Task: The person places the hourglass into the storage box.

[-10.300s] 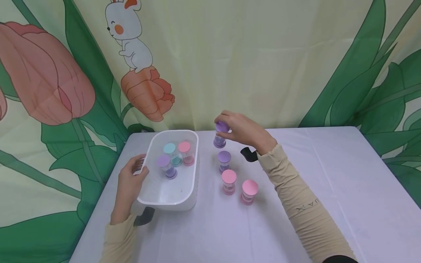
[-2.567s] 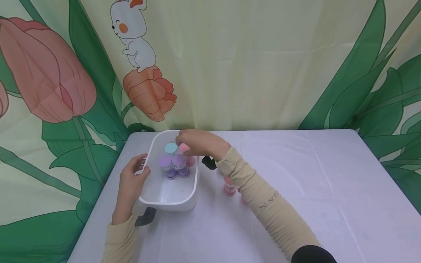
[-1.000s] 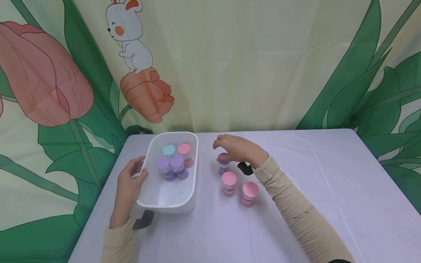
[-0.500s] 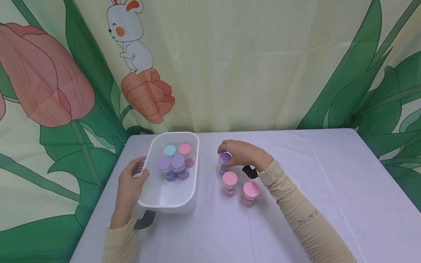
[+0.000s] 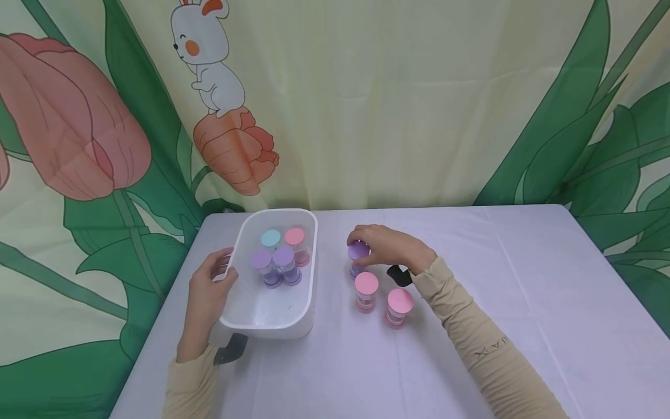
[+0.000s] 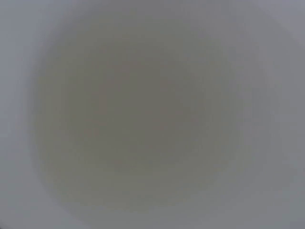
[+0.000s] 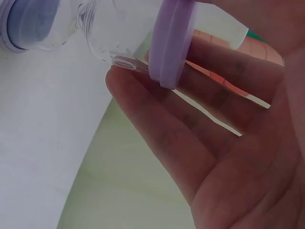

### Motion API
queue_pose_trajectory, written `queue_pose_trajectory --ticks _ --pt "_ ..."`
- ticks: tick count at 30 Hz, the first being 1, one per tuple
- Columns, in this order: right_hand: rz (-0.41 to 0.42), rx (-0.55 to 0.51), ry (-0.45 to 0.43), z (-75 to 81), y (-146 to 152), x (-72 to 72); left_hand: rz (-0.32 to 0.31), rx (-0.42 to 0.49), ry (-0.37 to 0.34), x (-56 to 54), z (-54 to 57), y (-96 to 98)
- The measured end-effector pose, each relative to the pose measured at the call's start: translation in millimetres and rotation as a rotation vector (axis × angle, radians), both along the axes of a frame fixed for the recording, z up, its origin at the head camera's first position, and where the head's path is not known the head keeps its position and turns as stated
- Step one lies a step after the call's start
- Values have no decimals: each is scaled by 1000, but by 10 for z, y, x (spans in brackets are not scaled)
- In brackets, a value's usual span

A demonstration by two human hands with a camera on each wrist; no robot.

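My right hand (image 5: pixel 389 245) pinches a purple-capped sand timer (image 5: pixel 358 251) by its top, thumb on the near side and fingers on the far side. In the right wrist view, fingers lie along the purple cap (image 7: pixel 170 45) and the clear glass, with purple sand at the other end. Two pink-capped sand timers, a nearer-left one (image 5: pixel 366 284) and a right one (image 5: pixel 400 302), stand in front of that hand. My left hand (image 5: pixel 208 297) grips the left rim of a white plastic bin (image 5: pixel 267 327). The left wrist view is only a grey blur.
Inside the bin stand a blue-capped timer (image 5: pixel 270 238), a pink-capped one (image 5: pixel 295 236) and two purple-capped ones (image 5: pixel 284 257). A white cloth covers the table (image 5: pixel 471 256). Behind its back edge hangs a printed curtain (image 5: pixel 398 116).
One purple timer has gone from the table into the bin. My right hand has come back from the bin to the remaining purple timer and closed its fingers and thumb on the cap.
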State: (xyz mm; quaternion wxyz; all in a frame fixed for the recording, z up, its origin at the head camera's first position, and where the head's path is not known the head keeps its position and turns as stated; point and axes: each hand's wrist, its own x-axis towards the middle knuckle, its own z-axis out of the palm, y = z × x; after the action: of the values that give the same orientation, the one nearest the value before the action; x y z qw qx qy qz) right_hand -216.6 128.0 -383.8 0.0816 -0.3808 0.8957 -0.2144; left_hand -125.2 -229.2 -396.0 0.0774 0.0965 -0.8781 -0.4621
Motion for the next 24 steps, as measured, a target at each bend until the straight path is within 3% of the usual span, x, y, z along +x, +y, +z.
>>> queue_pose_trajectory --ticks 12,24 --pt "30 5 56 28 -8 -17 4 2 -10 -4 5 3" --pt "53 -19 143 207 -40 -6 8 1 -21 1 24 12"
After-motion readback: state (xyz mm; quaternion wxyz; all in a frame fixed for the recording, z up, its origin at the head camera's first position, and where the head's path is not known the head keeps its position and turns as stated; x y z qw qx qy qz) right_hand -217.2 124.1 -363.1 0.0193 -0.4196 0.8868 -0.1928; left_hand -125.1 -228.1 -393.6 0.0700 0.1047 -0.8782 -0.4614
